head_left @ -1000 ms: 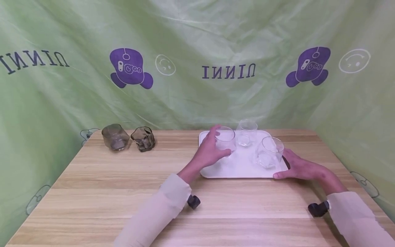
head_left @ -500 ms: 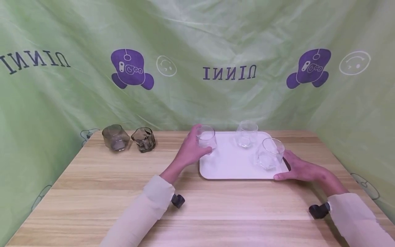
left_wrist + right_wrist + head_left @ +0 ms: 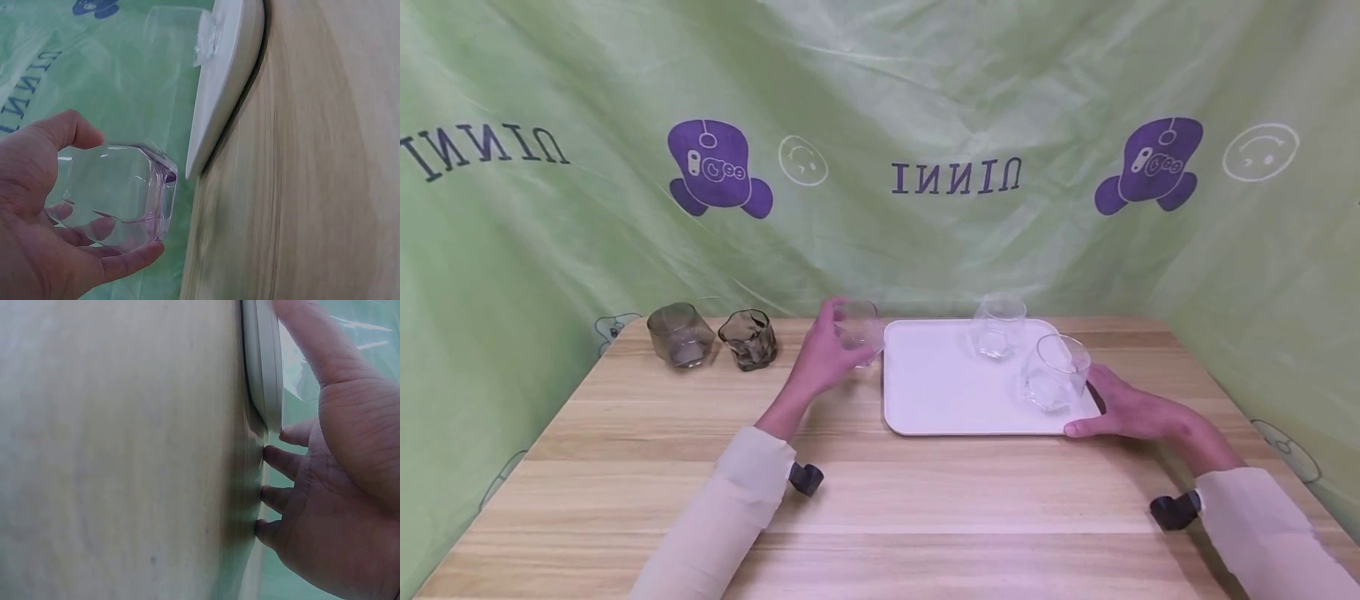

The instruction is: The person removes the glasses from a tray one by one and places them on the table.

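Note:
A clear drinking glass (image 3: 859, 337) is in my left hand (image 3: 823, 350), just left of the white tray (image 3: 955, 392). In the left wrist view, the thumb presses one side of the glass (image 3: 119, 194) and the fingers curve round the other. Its base is apart from the table. At the tray's right front corner is my right hand (image 3: 1131, 408), thumb on the rim. The right wrist view shows the other fingertips (image 3: 269, 494) touching the table and tray edge. Two clear glasses stand on the tray, one at the back (image 3: 1000, 325) and another (image 3: 1054, 375) near the right hand.
Two smoky dark glasses stand at the back left of the wooden table (image 3: 850, 517): a wider one (image 3: 680, 335) and a wavy-sided one (image 3: 750, 340), close together. A green printed cloth (image 3: 865, 242) hangs right behind the table's back edge and along both sides.
My left hand has carried the clear glass leftward, from over the tray to past its left edge. The right hand, tray and other glasses stay in place.

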A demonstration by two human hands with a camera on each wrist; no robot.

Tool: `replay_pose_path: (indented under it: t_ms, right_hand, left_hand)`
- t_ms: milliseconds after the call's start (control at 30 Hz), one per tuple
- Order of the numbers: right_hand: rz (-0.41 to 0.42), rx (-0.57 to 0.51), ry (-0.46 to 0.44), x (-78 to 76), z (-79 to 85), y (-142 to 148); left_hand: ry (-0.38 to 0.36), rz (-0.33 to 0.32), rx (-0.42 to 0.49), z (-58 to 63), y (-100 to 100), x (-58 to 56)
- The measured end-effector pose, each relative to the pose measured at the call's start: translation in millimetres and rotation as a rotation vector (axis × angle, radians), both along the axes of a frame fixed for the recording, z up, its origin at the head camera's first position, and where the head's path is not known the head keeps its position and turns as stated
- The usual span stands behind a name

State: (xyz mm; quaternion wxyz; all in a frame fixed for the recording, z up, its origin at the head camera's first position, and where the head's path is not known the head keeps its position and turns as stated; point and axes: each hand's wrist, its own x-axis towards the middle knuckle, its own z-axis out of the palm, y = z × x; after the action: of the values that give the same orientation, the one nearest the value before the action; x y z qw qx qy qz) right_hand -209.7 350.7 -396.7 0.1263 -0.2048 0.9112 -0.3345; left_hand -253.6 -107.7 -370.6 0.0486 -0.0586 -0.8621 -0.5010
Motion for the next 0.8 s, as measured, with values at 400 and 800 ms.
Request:
replay_pose_path:
  t_ms: [400,800]
  right_hand:
    - [0.0,-0.003,-0.011,1.0,-1.6,0.1]
    - [0.008,0.001,-0.005,-2.1,-0.2,0.8]
  left_hand:
    - [-0.034,0.046,-0.007,-7.9,-27.1,-11.0]
    - [-0.053,0.098,-0.023,-11.5,-43.6,-18.4]
